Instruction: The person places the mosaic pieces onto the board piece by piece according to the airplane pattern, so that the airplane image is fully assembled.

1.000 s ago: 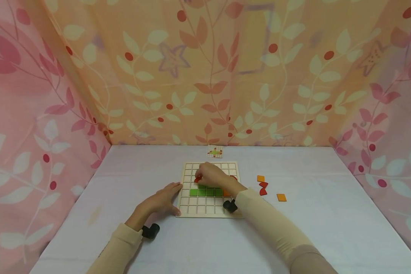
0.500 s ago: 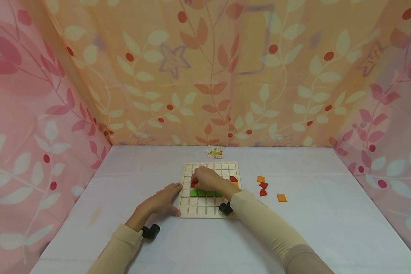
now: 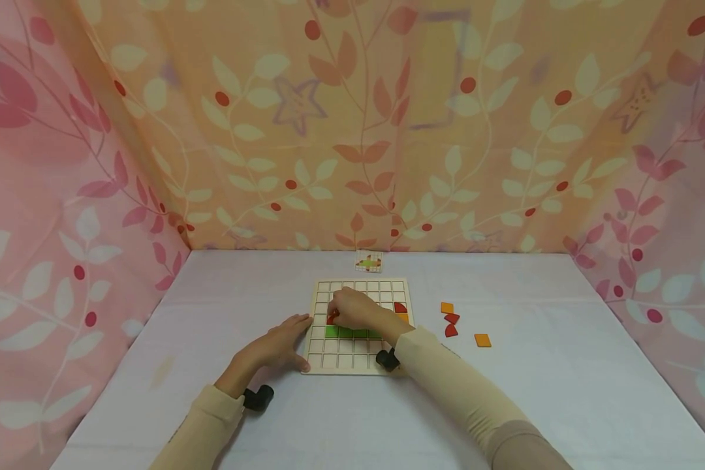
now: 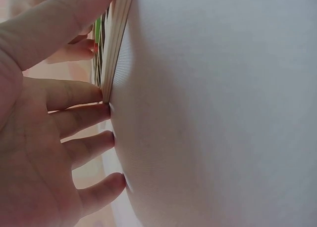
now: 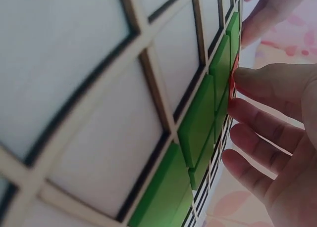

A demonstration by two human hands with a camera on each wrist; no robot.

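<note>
A wooden grid board [image 3: 345,360] lies on the table, with a row of green square tiles [image 3: 346,333] across its middle. My right hand [image 3: 355,308] reaches over the board and pinches a small red tile [image 3: 331,320] between thumb and index finger, at the cell above the leftmost green tile. In the right wrist view this red tile [image 5: 234,78] sits low against the grid, beside the green tiles [image 5: 197,123]. My left hand [image 3: 279,341] rests at the board's left side, fingers extended. The left wrist view has its fingertips at the board's edge [image 4: 118,44].
On the board's right side are a red rounded tile [image 3: 400,307] and an orange tile [image 3: 403,318]. Loose to the right lie orange squares [image 3: 482,340] and red rounded tiles [image 3: 451,331]. A pattern card [image 3: 368,262] lies behind the board. Floral cloth surrounds the table.
My right hand has moved slightly left and nearer with the red tile, down to the cell above the leftmost green tile, then stayed there. The left hand has kept its place.
</note>
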